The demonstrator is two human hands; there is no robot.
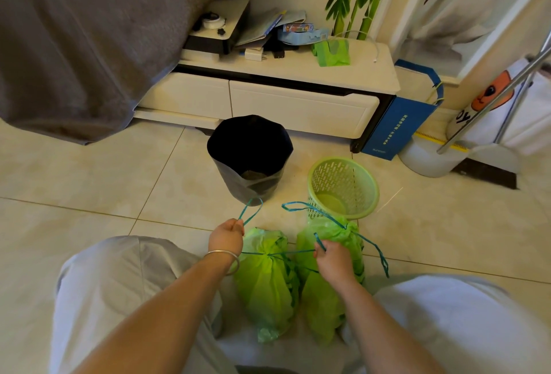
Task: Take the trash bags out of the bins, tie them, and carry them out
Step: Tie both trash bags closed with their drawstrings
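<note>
Head view: person crouched on the tiled floor (89, 171), knees in pale trousers at either side of the frame.
Left hand (227, 235): fingers closed around a loop of blue drawstring (252, 212); the loop sticks out toward 12 o'clock. Silver bangle (226, 257) on the wrist.
Right hand (331, 257): pinching the other end of the drawstring at the fingertips (320, 250); cord runs taut between the two hands, across the gathered neck of the near bag.
Left green trash bag (265, 281): lying on the floor between the knees, neck cinched where the cord crosses it.
Right green trash bag (331, 293): just beside the first, touching it, at its 3 o'clock; neck already gathered, its own blue strings (375, 250) trailing loose toward 12 and 4 o'clock.
Green mesh bin (343, 187): upright, at 12 o'clock of the right bag, no liner inside.
Black-lined bin (250, 159): upright, at 10 o'clock of the mesh bin, black liner folded over the rim, something small at the bottom, too dark to identify.
White low cabinet (298, 105): beyond the bins at 12 o'clock; books, a charger and a green tissue pack (331, 51) on top.
Grey bedcover (89, 31): hangs at 10 o'clock.
Blue paper bag (399, 123): leans against the cabinet's right end.
</note>
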